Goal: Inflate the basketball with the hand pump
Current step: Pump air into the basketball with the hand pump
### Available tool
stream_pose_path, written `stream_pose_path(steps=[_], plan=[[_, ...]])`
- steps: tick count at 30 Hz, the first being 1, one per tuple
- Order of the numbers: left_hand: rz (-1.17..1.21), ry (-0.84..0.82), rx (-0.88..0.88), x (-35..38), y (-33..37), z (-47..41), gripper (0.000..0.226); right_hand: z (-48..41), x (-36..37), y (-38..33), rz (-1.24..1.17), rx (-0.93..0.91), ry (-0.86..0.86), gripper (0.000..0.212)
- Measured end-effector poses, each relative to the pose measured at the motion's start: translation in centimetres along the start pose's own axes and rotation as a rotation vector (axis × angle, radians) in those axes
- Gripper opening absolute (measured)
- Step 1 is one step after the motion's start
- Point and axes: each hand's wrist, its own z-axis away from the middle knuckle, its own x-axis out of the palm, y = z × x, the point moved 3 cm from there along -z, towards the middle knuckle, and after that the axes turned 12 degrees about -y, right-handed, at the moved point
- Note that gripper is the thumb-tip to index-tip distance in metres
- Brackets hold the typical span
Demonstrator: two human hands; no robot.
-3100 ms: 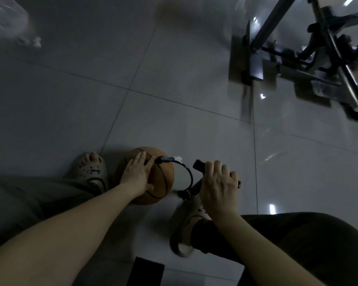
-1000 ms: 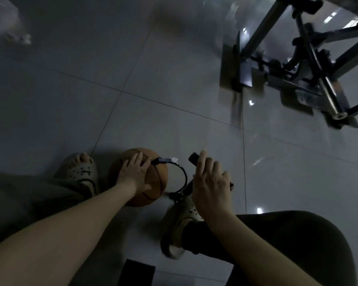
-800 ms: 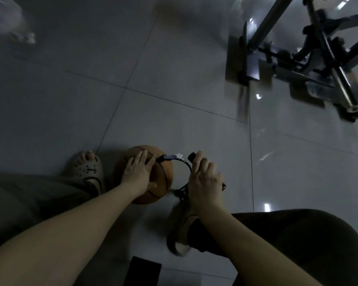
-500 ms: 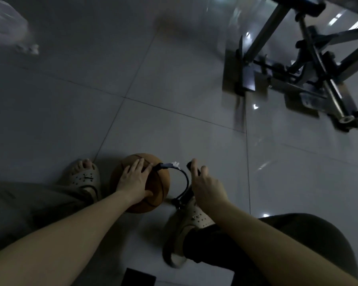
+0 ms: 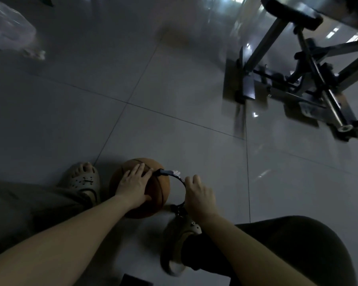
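Basketball (image 5: 160, 189) on floor (image 5: 174, 131), left of pump (image 5: 178, 209)

Beige perforated clogs (image 5: 82, 180), dark trousers (image 5: 298, 244)

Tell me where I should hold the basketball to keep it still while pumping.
Press a flat palm onto the upper left of the basketball, coming from above, where the left hand lies. It is round and sits loose on the floor, so it might roll; the hose connector enters its upper right, so keep clear there.
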Motion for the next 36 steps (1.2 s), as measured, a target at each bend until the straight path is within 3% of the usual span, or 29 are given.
stream_pose_path(steps=[3,11,15,21,27,29,33,36], plan=[[-0.001,0.003,0.001,0.0,0.0,-0.1,0.102,0.4,-2.2,0.1,-0.067,0.052,-0.099,0.015],[0.009,0.034,0.015,0.4,-0.1,-0.1,0.103,0.9,-13.0,1.1,-0.050,0.161,0.122,0.012],[0.010,0.007,0.012,0.5,-0.2,-0.2,0.100,0.4,-9.1,-0.6,-0.006,0.037,0.050,0.013],[0.025,0.035,0.020,0.2,-0.1,-0.4,0.102,-1.7,-3.0,-0.4,-0.078,-0.006,0.045,0.010],[0.038,0.046,0.036,0.0,0.2,-0.7,0.101,-3.6,-1.5,0.6,-0.234,0.085,0.018,0.014],[0.039,0.044,0.036,-0.1,0.4,-0.5,0.100,-3.1,-1.5,0.7,-0.265,0.060,-0.006,0.023],[0.042,0.029,0.040,-0.5,0.4,-0.2,0.099,1.3,0.0,1.0,-0.222,0.146,-0.167,0.075],[0.040,0.001,0.038,-0.8,0.5,0.1,0.096,3.9,1.1,0.9,-0.153,0.170,-0.235,0.087]])
